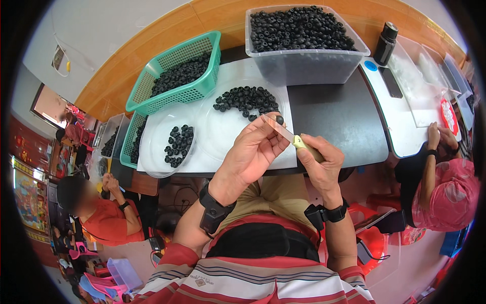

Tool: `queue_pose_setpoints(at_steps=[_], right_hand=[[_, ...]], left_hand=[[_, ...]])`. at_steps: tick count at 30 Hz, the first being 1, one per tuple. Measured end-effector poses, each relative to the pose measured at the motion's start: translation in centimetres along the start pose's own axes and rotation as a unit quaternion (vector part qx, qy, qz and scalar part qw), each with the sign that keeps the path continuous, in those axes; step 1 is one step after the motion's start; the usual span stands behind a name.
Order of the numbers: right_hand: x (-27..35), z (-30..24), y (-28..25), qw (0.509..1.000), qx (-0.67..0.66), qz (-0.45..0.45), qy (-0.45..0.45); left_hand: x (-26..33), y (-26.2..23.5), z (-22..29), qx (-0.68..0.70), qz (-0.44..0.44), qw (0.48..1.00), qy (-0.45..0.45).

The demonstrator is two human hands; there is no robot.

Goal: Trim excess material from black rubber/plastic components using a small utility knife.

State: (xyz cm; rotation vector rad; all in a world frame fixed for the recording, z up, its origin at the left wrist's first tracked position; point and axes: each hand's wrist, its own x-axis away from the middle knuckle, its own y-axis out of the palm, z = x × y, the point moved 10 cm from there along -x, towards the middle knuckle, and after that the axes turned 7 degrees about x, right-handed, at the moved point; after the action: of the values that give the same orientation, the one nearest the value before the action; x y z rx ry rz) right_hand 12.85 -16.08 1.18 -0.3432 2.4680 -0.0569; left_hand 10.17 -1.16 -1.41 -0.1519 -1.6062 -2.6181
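Observation:
My right hand [324,166] is closed around the pale yellow-green handle of a small folding knife [285,133]. Its blade points up and left, reaching the fingertips of my left hand [248,154]. Those fingers pinch a small round black part [279,120] beside the blade; whether the edge touches it I cannot tell. Just beyond the left fingertips, a loose pile of black ring-shaped parts [248,98] lies on a round clear tray [210,133]. Farther left, a second clear tray [153,144] bears a smaller group of the same black parts [178,144].
A green basket [174,99] and a large clear bin [306,68], both holding many black parts, stand at the back. To the right are a dark bottle [386,44] and a phone [390,82]. Other people sit at left [114,218] and right [448,195].

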Motion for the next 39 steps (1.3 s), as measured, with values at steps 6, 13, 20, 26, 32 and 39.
queue_pose_setpoints(at_steps=[6,13,20,26,32,39], right_hand=[[0.1,0.3,-0.1,1.000,-0.009,0.011,0.012],[0.1,0.0,-0.4,1.000,0.000,0.026,-0.009],[0.3,1.1,-1.0,0.995,0.072,0.066,0.029],[0.0,2.5,-1.1,0.990,-0.062,0.078,0.095],[0.0,0.1,0.0,1.000,-0.017,0.003,-0.007],[-0.1,-0.2,0.1,1.000,-0.008,0.001,-0.022]], left_hand=[[-0.2,0.0,-0.2,0.009,-0.007,1.000,-0.006],[-0.1,0.4,-0.5,-0.017,-0.017,1.000,-0.005],[0.3,0.9,0.4,-0.046,-0.007,0.999,0.024],[0.7,2.7,0.8,-0.017,-0.078,0.997,0.011],[0.9,1.3,0.8,-0.023,-0.031,0.999,0.021],[0.9,0.8,1.1,-0.042,-0.005,0.998,0.036]])
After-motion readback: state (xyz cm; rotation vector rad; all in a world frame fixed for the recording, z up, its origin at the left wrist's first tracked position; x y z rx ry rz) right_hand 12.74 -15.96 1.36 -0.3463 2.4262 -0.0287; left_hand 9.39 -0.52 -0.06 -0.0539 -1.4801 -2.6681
